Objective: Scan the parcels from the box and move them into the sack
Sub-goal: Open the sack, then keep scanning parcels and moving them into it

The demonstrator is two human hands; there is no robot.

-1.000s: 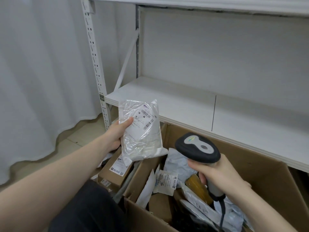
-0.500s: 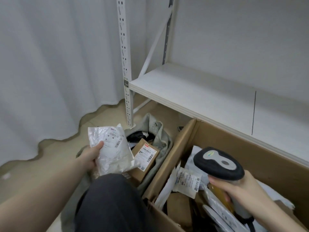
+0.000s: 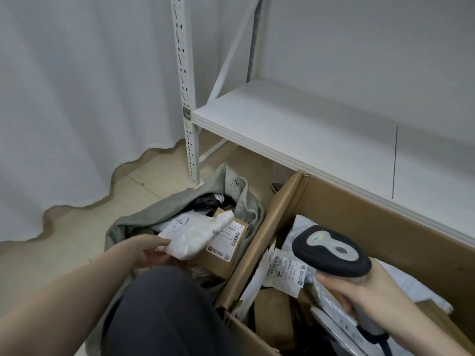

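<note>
A white curtain [image 3: 64, 98] hangs along the left, its hem bunched on the beige floor [image 3: 77, 227]; beside it a perforated white shelf post [image 3: 186, 98] stands on the floor, carrying a bare white shelf board [image 3: 308, 129] that runs off to the right. The board's front edge overhangs the far wall of the cardboard box [image 3: 359, 209], leaving only a thin gap there.

From the head camera, the grey-green sack [image 3: 231, 183] sits on the floor just left of the box, its far rim close to the foot of the post and its mouth open upward. Inside lie a brown carton with a barcode label [image 3: 226, 242] and a black wrapped packet [image 3: 208, 201]. The box's left flap [image 3: 262, 235] rises between sack and box, touching the sack's cloth.

The left hand [image 3: 151, 253] pinches the lower corner of a white poly parcel [image 3: 195, 235], which hangs over the sack's mouth, over the brown carton. Open floor lies to the sack's left.

The right hand [image 3: 365, 289] is wrapped round the grip of the barcode scanner [image 3: 331, 250], held above the box's contents: grey and white mailers [image 3: 285, 268] heaped inside. A dark trouser knee [image 3: 167, 317] fills the lower middle, pressed against the sack's near side.
</note>
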